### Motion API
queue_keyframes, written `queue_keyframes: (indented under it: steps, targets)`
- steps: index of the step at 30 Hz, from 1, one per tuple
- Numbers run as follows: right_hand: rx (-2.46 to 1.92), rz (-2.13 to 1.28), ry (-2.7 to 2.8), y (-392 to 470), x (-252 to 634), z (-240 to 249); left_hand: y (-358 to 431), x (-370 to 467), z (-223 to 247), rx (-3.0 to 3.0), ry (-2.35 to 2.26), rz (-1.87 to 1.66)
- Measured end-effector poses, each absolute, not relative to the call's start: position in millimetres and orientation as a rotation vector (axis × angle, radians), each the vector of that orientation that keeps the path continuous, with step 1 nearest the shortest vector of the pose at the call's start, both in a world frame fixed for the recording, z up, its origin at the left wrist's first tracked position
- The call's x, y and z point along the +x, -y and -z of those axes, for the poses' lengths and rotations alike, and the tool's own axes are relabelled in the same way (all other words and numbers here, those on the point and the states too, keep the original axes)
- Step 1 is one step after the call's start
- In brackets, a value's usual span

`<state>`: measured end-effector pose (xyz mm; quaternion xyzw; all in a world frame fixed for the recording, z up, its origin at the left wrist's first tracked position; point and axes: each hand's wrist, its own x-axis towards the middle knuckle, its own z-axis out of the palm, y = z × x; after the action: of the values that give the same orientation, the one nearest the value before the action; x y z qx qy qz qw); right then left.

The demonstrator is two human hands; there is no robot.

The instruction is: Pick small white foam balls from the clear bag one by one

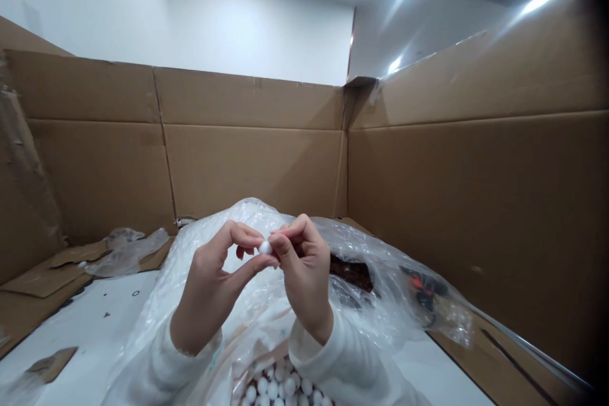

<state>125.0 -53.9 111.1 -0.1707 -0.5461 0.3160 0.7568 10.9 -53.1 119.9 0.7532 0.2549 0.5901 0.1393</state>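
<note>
Between the thumb and index finger of my left hand (209, 285) is a small white ball (265, 247), smooth and rounded. My right hand (307, 273) meets it from the right, thumb and fingers pinched together at the ball's edge. Whatever lies inside that right pinch is hidden by the fingertips. Below my wrists, an open plastic bag (242, 371) contains many similar white balls (273, 388), with dark gaps showing among them. Both hands are held above a large clear plastic sheet or bag (190, 260).
Tall cardboard walls (252, 165) enclose the white work surface (118, 317). On the right, clear plastic covers a dark brown item (352, 273) and a black-and-red object (423, 288). Cardboard pieces (45, 279) and crumpled plastic (130, 254) lie at left.
</note>
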Motion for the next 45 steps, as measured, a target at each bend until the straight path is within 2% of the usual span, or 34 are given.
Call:
queue_keyframes:
  steps: [14, 30, 38, 45]
  targets:
    - [-0.326, -0.55, 1.179, 51, 122, -100, 65, 17, -117, 2.138, -0.857, -1.821]
    - [-0.346, -0.499, 1.233, 53, 120, -100, 71, 17, -125, 2.199, -0.896, -1.746]
    - [-0.281, -0.661, 1.263, 48, 122, -105, 69, 14, -128, 2.246, -0.892, -1.678]
    - [-0.255, -1.033, 1.061, 56, 128, -122, 65, 7, -130, 2.191, -1.041, -1.809]
